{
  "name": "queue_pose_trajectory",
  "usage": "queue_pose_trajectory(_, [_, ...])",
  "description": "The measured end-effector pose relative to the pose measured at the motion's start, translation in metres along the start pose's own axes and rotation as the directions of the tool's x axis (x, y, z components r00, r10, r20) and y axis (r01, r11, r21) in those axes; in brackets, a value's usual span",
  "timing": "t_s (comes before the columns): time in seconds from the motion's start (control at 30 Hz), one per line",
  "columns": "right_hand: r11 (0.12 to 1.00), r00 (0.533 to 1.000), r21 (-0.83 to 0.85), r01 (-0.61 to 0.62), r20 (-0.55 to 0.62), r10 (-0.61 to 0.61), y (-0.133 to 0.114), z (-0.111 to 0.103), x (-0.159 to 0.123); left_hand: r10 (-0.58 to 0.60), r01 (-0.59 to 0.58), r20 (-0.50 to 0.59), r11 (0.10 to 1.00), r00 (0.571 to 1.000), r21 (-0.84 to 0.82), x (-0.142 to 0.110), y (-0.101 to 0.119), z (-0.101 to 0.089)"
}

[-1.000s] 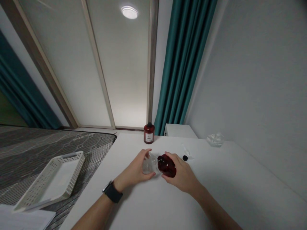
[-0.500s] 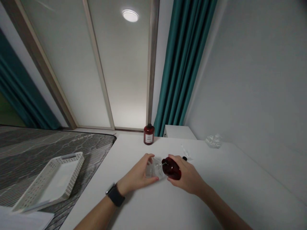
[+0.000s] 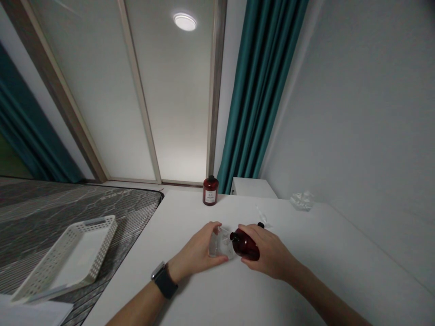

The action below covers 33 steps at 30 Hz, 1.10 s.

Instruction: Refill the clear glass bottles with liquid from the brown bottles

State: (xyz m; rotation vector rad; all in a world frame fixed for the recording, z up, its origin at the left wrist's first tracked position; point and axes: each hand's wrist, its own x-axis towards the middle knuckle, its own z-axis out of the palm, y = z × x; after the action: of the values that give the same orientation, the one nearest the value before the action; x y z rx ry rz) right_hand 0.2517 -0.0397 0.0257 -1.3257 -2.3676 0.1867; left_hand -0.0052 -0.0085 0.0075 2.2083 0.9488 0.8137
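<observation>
My left hand, with a dark watch on its wrist, is curved round a clear see-through container on the white table. My right hand grips a dark red-brown bottle, tilted so that its neck points left at the container's rim. Whether liquid is running out cannot be made out. A small black cap shows just behind my right hand, its lower part hidden. Further back on the table, a second red-brown bottle stands upright with a black top and white label.
Behind my right hand lies a thin clear plastic piece. Crumpled clear plastic lies by the wall at the right. Left of the table, a white perforated basket sits on a grey striped surface. A white cabinet stands behind the table.
Both hands have shifted slightly towards me, with the container and the bottle still in them. The bottle's neck now sits closer to the container's rim.
</observation>
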Motion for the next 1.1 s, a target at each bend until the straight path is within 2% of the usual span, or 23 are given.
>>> queue_pose_trajectory(0.23, [0.999,0.999,-0.031,0.014,0.05,-0.012,-0.002,-0.007,0.009,-0.035,0.035,-0.037,0.999,0.999,0.004,-0.001,-0.001,0.0])
queue_pose_trajectory(0.53, [0.994,0.984,-0.1,0.037,0.177,-0.019,-0.007,-0.019,0.025,-0.059,0.06,-0.041,0.998,0.997,0.022,-0.002,0.001,-0.003])
queue_pose_trajectory(1.1, [0.991,0.969,-0.11,0.079,0.243,-0.051,-0.009,-0.034,0.036,-0.082,0.075,-0.108,0.995,0.991,-0.069,-0.003,-0.003,0.005])
